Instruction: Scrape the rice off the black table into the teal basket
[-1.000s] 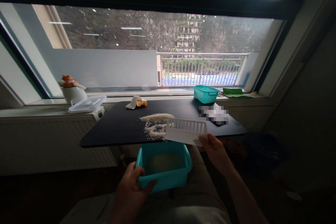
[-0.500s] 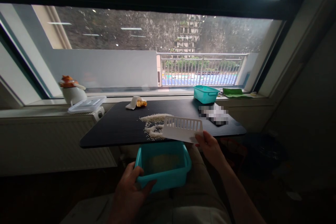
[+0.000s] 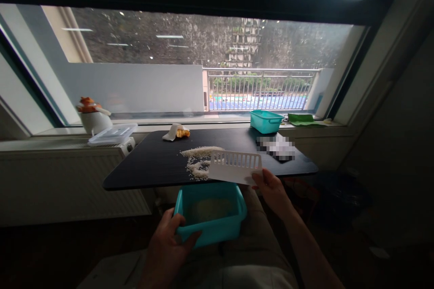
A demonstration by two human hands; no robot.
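My left hand (image 3: 176,237) grips the near left corner of a teal plastic basin (image 3: 217,230), held just below the table's front edge. Pale grains, which look like rice, cover part of the basin's floor. Between thumb and fingers my right hand (image 3: 269,189) holds a flat white plastic scraper (image 3: 230,173) with a row of slots along its upper edge. The scraper is tilted over the front of the black table (image 3: 145,162), beside spilled white rice (image 3: 198,169). Part of the rice shows through the slots, and some is hidden behind the scraper.
A second teal basin (image 3: 266,122) stands at the table's back right, near a blurred dark flat object (image 3: 276,148). A crumpled cloth (image 3: 174,132) with something yellow lies at the back left. A clear plastic lid (image 3: 113,134) rests on the radiator (image 3: 68,183). A green cloth (image 3: 301,120) is on the sill.
The scraper has shifted very slightly to the left. Both hands keep their grips, and the basin stays almost still.
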